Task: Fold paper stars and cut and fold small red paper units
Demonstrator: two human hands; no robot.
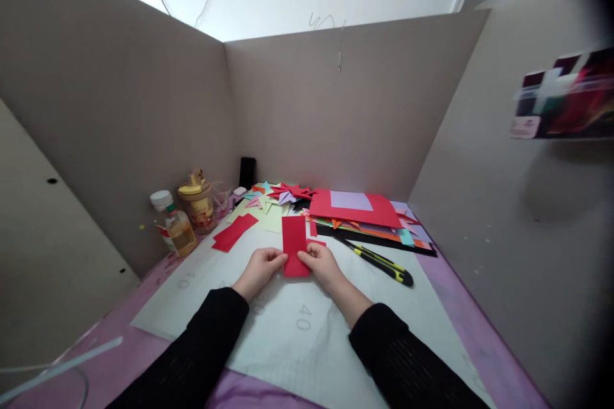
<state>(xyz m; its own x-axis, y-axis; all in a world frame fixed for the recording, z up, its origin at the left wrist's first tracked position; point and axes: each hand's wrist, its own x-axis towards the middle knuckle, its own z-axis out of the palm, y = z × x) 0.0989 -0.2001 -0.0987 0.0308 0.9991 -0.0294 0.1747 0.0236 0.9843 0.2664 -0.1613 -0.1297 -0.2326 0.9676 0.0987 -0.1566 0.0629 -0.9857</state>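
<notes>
Lying on the white cutting mat [307,332] at the middle of the desk [460,307], a red paper strip [295,246] is pinched at its near end by both hands: left hand [261,266] on its left edge, right hand [320,262] on its right. A yellow-black utility knife [381,262] is seen just right, loose red pieces [235,231] left.

Both hands [261,266] [320,262] close together, fingers pinched.
</notes>
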